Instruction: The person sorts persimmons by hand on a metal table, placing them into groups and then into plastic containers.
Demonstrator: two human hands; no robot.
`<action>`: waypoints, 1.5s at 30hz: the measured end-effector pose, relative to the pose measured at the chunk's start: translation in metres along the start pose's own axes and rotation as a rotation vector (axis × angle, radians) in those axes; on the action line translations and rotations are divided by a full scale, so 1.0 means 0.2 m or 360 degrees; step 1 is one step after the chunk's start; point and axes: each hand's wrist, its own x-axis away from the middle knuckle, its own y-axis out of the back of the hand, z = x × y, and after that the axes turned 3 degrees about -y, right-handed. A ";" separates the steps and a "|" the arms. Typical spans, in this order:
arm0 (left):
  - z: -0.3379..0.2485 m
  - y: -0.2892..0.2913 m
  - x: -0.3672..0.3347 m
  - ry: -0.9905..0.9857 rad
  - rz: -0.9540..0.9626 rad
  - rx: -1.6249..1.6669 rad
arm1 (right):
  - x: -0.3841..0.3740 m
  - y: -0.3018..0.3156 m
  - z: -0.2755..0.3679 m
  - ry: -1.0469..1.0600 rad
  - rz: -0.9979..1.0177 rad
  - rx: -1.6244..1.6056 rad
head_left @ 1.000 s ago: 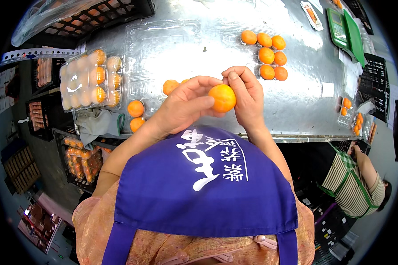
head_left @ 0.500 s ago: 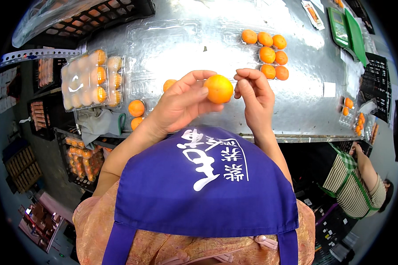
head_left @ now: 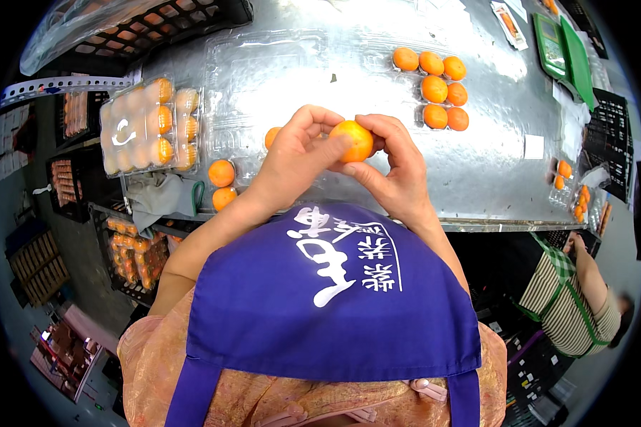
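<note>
Both hands hold a single orange (head_left: 356, 139) above the metal table, in front of the purple apron. My left hand (head_left: 299, 149) grips it from the left, thumb across its near side. Around its right side curl the fingers and thumb of my right hand (head_left: 397, 167). Just beyond, an open clear plastic clamshell (head_left: 224, 67) lies on the table. An orange (head_left: 221, 173), another orange (head_left: 224, 198) and a partly hidden orange (head_left: 272, 137) sit at its near end. Several loose oranges (head_left: 434, 90) stand in short rows to the right.
Filled clamshells (head_left: 137, 132) are stacked at the table's left edge, above a grey cloth (head_left: 160, 198). A black crate (head_left: 171, 25) stands far left. At the far right lie a green scale (head_left: 552, 46) and a white card (head_left: 534, 146). A co-worker (head_left: 573, 299) is at right.
My right hand has moved left and closed on the orange, which only my left hand held before. The left thumb has slid over the fruit's front.
</note>
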 end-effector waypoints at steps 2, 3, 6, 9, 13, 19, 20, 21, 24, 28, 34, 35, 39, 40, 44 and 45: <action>0.00 0.00 0.00 -0.0053 0.0010 -0.0211 | 0.00 -0.01 0.00 0.0000 -0.0002 0.0029; 0.00 0.00 -0.01 -0.0078 0.0021 -0.0226 | 0.00 -0.01 0.00 0.0018 -0.0012 0.0070; -0.01 -0.01 -0.01 -0.0100 0.0015 -0.0192 | 0.00 -0.01 -0.01 0.0029 -0.0028 0.0084; -0.02 0.01 -0.02 -0.0058 -0.0004 -0.0155 | 0.00 0.00 -0.01 -0.0004 -0.0023 0.0042; -0.02 0.03 -0.03 -0.0009 -0.0033 -0.0131 | -0.01 0.01 -0.03 -0.0057 0.0021 -0.0124; 0.00 0.03 -0.03 -0.0069 -0.0096 0.0087 | 0.00 0.02 -0.04 -0.0336 0.0104 -0.0678; -0.01 0.03 -0.03 -0.0097 -0.0095 0.0051 | -0.01 0.02 -0.04 -0.0313 0.0115 -0.0644; -0.01 0.03 -0.03 -0.0124 -0.0094 0.0016 | -0.01 0.03 -0.05 -0.0289 0.0126 -0.0610; -0.02 0.02 -0.02 -0.0188 -0.0116 -0.0058 | -0.02 0.04 -0.05 -0.0356 0.0164 -0.0593; -0.02 0.02 -0.01 -0.0263 -0.0131 -0.0134 | -0.01 0.03 -0.03 -0.0559 0.0158 -0.0737; 0.00 0.02 -0.02 -0.0316 -0.0154 -0.0210 | -0.01 0.03 -0.04 -0.0620 0.0172 -0.0853; 0.01 0.02 -0.02 -0.0309 -0.0158 -0.0200 | -0.02 0.03 -0.04 -0.0630 0.0171 -0.0871; 0.01 0.05 -0.02 -0.0226 -0.0116 -0.0140 | -0.02 0.02 -0.04 -0.0685 0.0165 -0.0959; 0.00 0.06 -0.02 -0.0197 -0.0101 -0.0128 | -0.03 0.00 -0.05 -0.0698 0.0174 -0.0992; 0.04 0.11 0.02 -0.0107 -0.0045 -0.0232 | -0.03 0.00 -0.07 -0.0695 0.0207 -0.0755; 0.04 0.14 0.05 -0.0074 -0.0051 -0.0331 | -0.04 0.01 -0.09 -0.0681 0.0211 -0.0713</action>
